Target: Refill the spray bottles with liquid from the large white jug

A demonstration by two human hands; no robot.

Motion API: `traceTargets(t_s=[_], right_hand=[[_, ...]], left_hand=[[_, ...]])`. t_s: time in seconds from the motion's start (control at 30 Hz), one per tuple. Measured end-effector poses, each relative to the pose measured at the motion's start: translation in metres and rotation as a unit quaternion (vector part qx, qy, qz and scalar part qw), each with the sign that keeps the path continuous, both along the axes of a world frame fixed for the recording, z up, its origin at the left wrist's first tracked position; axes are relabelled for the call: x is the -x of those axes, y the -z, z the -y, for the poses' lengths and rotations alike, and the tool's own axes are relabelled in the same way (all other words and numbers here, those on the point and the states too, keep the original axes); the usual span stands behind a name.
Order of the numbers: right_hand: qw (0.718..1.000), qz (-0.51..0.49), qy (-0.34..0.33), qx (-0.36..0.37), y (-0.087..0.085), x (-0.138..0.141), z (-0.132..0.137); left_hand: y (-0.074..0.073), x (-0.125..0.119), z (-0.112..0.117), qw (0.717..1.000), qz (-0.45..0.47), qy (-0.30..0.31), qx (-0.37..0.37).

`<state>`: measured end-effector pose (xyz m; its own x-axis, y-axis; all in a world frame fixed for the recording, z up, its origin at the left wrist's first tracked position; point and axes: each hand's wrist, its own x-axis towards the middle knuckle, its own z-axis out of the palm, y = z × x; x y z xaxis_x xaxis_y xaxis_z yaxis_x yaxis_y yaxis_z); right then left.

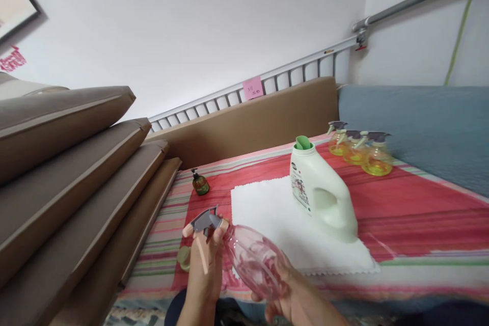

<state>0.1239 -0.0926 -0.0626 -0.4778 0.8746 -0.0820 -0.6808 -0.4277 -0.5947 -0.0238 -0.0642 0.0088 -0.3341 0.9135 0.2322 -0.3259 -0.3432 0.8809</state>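
Note:
A clear, empty spray bottle [254, 262] lies tilted across both my hands near the bottom of the view. My left hand [204, 270] is closed round its neck, just under the grey and peach trigger head [206, 221]. My right hand [290, 295] cups the bottle's rounded body from below, fingers wrapped on it. Beyond them a white detergent jug [323, 196] with a green cap stands on a white cloth [275, 214], apart from both hands.
Three spray bottles with yellow liquid [359, 150] stand at the back right of the red striped cover [420, 204]. A small green pump bottle [200, 183] stands at the back left. A small pale cap [184, 257] lies near my left wrist. Brown cushions [69, 173] are stacked left.

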Motion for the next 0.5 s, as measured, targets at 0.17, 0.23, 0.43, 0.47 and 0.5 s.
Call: traceTargets(t_s=[0.17,0.23,0.43,0.47,0.5], right_hand=[[0.999,0.012,-0.008,-0.044,-0.009,-0.005,0.005],[0.998,0.014,-0.031,-0.056,-0.008,-0.007,0.006],[0.997,0.002,-0.081,-0.003,0.009,-0.004,0.003],[0.996,-0.001,-0.087,0.004,0.010,-0.003,0.002],[0.996,-0.004,-0.086,0.008,0.010,-0.002,0.001]], left_hand=[[0.003,0.006,0.000,0.999,0.034,0.004,-0.014],[0.003,0.008,0.000,0.999,0.052,0.007,-0.014],[0.002,0.009,0.000,0.996,0.090,0.007,-0.025],[0.002,0.009,0.001,0.996,0.088,0.004,-0.025],[0.002,0.009,0.001,0.996,0.083,0.004,-0.023]])
